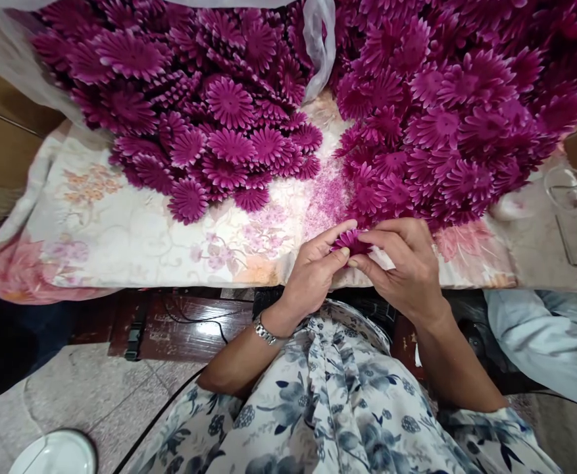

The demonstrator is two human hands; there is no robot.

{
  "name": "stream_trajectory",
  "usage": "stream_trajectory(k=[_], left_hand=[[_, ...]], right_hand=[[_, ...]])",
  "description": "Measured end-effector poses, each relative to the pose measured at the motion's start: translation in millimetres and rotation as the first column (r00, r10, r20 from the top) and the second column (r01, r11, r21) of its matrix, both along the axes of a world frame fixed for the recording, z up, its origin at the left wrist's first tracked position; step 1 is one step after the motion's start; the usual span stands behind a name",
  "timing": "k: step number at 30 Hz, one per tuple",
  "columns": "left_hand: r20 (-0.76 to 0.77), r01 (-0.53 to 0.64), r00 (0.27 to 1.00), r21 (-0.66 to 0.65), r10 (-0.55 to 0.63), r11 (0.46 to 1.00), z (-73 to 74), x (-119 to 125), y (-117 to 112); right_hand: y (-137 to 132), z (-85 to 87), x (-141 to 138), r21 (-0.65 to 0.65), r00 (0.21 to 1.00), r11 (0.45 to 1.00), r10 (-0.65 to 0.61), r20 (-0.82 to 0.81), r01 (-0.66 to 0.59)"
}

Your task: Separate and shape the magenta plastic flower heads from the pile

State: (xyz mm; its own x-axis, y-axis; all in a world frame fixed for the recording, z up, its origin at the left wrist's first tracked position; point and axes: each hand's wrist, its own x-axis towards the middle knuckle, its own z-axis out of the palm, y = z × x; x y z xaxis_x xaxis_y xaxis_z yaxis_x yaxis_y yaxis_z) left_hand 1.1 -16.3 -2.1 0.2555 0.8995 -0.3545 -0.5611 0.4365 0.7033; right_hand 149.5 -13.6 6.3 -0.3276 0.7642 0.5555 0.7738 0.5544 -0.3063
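A small magenta artificial flower piece [350,241] with narrow petals is pinched between both hands, just over the table's front edge. My left hand [312,270] grips its left side with thumb and fingers; a metal-banded watch sits on that wrist. On the other side, my right hand [404,263] pinches the petals with thumb and forefinger. Part of the piece is hidden by the fingers. Right behind the hands lies a large heap of loose magenta flower pieces [446,125]. Another heap of flower pieces [229,102], many of them stacked, lies to the left.
A floral cloth [154,237] covers the table, with magenta specks between the heaps. White sheer fabric [320,46] lies at the back. A clear ring [570,189] rests at the right edge. A person's pale trouser leg [549,342] is at lower right.
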Motion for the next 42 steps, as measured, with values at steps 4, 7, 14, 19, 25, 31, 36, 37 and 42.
stream_trajectory(k=[4,7,14,19,25,31,36,37,42], left_hand=[[0.022,0.070,0.997,-0.024,-0.069,0.997,-1.0,-2.2,-2.3],[0.020,0.093,0.996,0.000,-0.093,0.996,-6.0,-2.0,-4.1],[0.007,0.055,0.998,0.090,-0.056,0.994,-9.0,0.2,-4.4],[-0.064,0.022,0.998,0.010,-0.022,1.000,-2.7,-6.2,-1.2],[-0.098,-0.003,0.995,0.030,0.006,1.000,1.2,-5.4,1.7],[-0.065,-0.037,0.997,0.006,0.037,0.999,7.7,-0.3,6.0],[0.023,0.083,0.996,-0.075,-0.081,0.994,7.4,-1.6,3.9],[0.015,0.077,0.997,-0.071,-0.076,0.994,6.1,-1.5,3.1],[-0.118,-0.024,0.993,0.012,0.025,1.000,0.0,-0.3,1.8]], right_hand=[[4.6,-9.1,-1.7,-0.011,0.997,0.998,0.069,-0.047,-0.070],[4.6,-10.8,-2.1,-0.016,0.995,0.997,0.075,-0.065,-0.076],[-2.0,-2.2,-0.7,-0.001,0.998,0.999,0.042,-0.041,-0.042],[2.9,11.3,16.5,0.025,0.983,0.993,-0.107,-0.151,0.112],[5.1,18.5,33.9,-0.235,0.871,0.969,-0.176,-0.459,0.072],[-2.1,12.2,17.9,-0.450,0.747,0.885,-0.218,-0.629,-0.121],[-3.9,5.5,0.4,-0.521,0.663,0.808,-0.233,-0.712,-0.276],[-4.1,4.5,-1.5,-0.527,0.667,0.803,-0.234,-0.708,-0.278],[-7.2,3.0,-3.0,-0.550,0.742,0.787,-0.186,-0.644,-0.280]])
